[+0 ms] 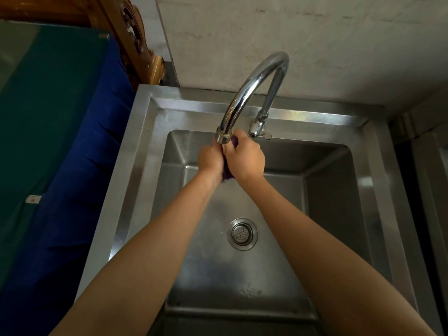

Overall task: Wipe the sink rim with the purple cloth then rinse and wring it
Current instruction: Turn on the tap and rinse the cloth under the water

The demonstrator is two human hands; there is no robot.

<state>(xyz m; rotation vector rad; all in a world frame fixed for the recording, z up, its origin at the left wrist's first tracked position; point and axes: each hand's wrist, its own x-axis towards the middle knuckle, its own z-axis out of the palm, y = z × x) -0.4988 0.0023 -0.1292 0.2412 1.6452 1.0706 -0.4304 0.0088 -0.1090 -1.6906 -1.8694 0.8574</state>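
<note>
In the head view, the purple cloth [227,172] is held directly beneath the faucet spout [224,136], above the basin of the sink [135,178]. It is clasped by the left hand [210,159] and the right hand [245,159], which are closed round it from either side and equally near. Its long axis runs from the spout toward the person. Only dark, bunched slivers are seen, and running water cannot be made out.

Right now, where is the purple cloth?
In the head view the purple cloth is bunched between the left hand and the right hand, just under the faucet spout, above the sink basin.
</note>
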